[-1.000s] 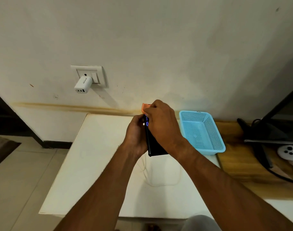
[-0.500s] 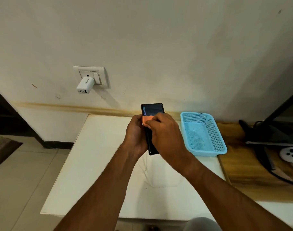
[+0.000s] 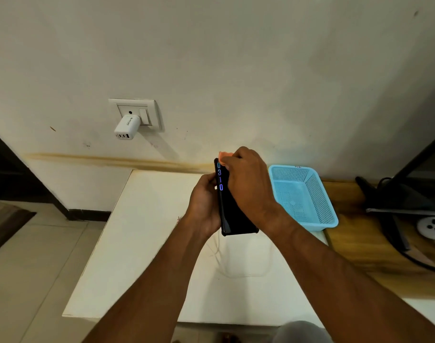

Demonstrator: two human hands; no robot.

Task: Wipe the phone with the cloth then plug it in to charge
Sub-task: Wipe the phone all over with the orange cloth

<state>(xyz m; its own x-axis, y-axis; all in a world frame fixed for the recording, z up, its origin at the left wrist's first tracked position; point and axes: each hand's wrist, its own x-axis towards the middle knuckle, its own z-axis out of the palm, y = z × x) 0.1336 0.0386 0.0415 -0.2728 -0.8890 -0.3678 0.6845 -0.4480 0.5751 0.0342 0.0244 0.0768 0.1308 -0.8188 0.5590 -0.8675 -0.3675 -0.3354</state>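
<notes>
With my left hand (image 3: 203,203) gripping the phone (image 3: 232,214) on edge above the white table (image 3: 142,238), I'd draw the orange cloth (image 3: 223,155) pinched in my right hand (image 3: 248,186) evenly down the lit screen, top to bottom.

One black slab phone (image 3: 232,214), one orange cloth (image 3: 223,155), one blue mesh plastic basket (image 3: 303,194), one white wall charger (image 3: 126,126), one thin white cable (image 3: 217,253), two hands (image 3: 204,204) (image 3: 248,184).

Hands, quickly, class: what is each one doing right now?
Left hand: grips the phone.
Right hand: presses the cloth on the phone.
</notes>
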